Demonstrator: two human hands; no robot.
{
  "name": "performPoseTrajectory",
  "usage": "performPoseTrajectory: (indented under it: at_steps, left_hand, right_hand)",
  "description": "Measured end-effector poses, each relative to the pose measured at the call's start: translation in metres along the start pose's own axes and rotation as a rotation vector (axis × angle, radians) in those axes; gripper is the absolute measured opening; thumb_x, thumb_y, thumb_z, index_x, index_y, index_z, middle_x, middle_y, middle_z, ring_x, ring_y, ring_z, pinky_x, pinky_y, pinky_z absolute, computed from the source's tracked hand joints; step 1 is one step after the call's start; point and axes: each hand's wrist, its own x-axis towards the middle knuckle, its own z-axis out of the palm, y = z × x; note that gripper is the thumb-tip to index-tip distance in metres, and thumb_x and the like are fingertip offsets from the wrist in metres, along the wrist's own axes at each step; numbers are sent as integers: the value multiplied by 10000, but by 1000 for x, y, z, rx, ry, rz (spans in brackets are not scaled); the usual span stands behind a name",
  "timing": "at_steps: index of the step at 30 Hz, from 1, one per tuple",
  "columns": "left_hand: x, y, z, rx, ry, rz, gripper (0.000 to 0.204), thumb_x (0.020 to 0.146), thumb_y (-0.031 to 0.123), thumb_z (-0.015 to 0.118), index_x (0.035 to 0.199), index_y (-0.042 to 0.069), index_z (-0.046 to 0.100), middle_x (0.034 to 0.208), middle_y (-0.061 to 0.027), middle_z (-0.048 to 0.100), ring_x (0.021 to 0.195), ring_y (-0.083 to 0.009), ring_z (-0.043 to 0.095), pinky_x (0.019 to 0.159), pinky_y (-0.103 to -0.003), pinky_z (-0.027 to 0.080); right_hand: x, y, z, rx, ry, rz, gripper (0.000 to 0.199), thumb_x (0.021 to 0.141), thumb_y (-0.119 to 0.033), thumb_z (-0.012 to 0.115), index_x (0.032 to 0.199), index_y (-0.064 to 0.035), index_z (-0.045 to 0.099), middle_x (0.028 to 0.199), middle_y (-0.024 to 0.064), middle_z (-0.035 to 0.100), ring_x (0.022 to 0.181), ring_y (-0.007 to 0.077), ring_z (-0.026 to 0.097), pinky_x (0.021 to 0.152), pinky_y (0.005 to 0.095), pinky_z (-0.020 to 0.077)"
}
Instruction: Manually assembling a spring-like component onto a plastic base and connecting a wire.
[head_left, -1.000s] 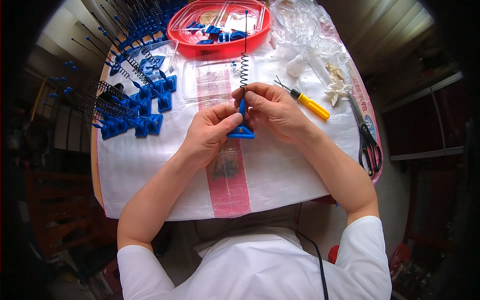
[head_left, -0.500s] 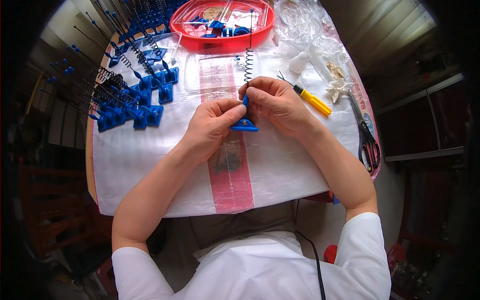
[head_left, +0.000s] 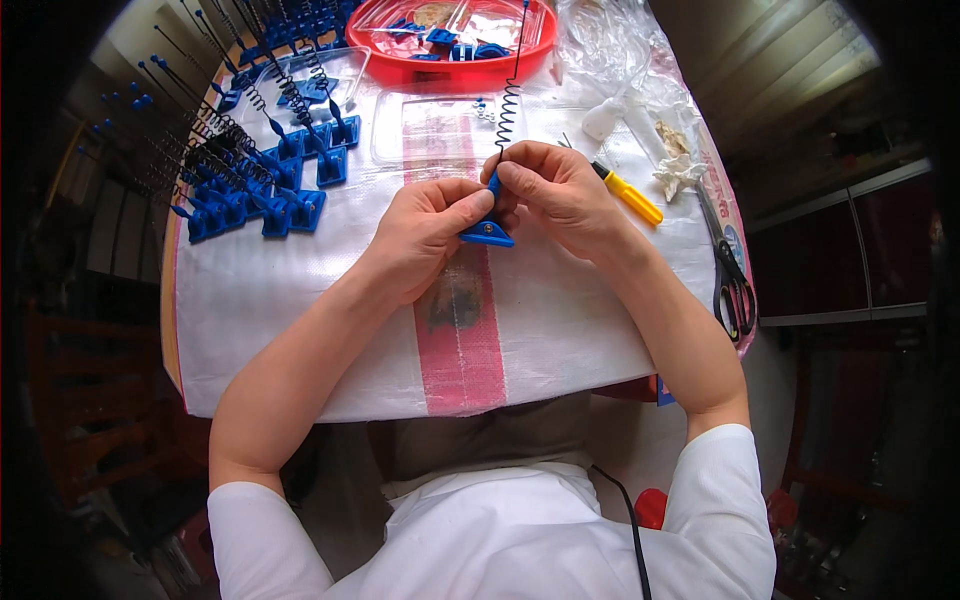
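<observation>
Between my two hands is a blue plastic base (head_left: 486, 235) with a black coiled wire (head_left: 507, 112) rising from its stem, topped by a small blue tip. My left hand (head_left: 425, 232) is closed, pinching the stem just above the foot between thumb and fingers. My right hand (head_left: 565, 200) is closed too, its thumb and forefinger pinching the stem's upper end where the wire begins. Fingertips cover part of the stem. The wire leans slightly right.
Several finished-looking blue bases with coiled wires (head_left: 290, 205) stand at the left. A red basin (head_left: 440, 72) at the back holds blue parts. A clear plastic lid (head_left: 390, 125), yellow-handled screwdriver (head_left: 632, 198), black scissors (head_left: 735, 290) and crumpled plastic (head_left: 610, 50) lie around.
The wire's upper end has tipped a little to the right. Both hands keep their pinch on the stem, and the whole view has shifted slightly.
</observation>
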Motion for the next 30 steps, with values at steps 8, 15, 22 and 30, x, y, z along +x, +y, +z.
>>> performPoseTrajectory:
  at_steps: [8, 15, 22, 30]
  left_hand:
    - [-1, -2, -1, -51, 19, -4, 249, 993, 133, 579, 1121, -75, 628, 991, -132, 692, 929, -189, 689, 842, -321, 582]
    - [-2, -3, 0, -77, 22, -12, 241, 991, 132, 582, 1121, -65, 632, 977, -123, 693, 905, -177, 690, 831, -309, 583]
    - [-2, -4, 0, -83, 42, 0, 248, 986, 128, 590, 1135, -67, 628, 969, -119, 698, 883, -167, 693, 814, -295, 585]
    - [-1, -5, -1, -81, 35, 9, 241, 984, 118, 592, 1132, -68, 632, 968, -123, 700, 882, -164, 693, 810, -289, 584]
  right_hand:
    - [-1, 1, 11, -55, 75, -30, 204, 954, -157, 652, 1045, 25, 659, 910, 44, 656, 755, 96, 609, 681, 240, 525]
    - [-4, 1, 13, -57, 89, -30, 205, 954, -158, 649, 1057, 19, 658, 921, 38, 656, 766, 91, 606, 698, 231, 525]
    - [-3, 2, 11, -80, 80, -22, 218, 959, -165, 645, 1071, 22, 656, 935, 38, 656, 791, 86, 607, 713, 228, 526]
    - [-3, 2, 12, -81, 67, -33, 210, 971, -158, 627, 1076, 23, 643, 929, 38, 649, 773, 80, 597, 691, 226, 518]
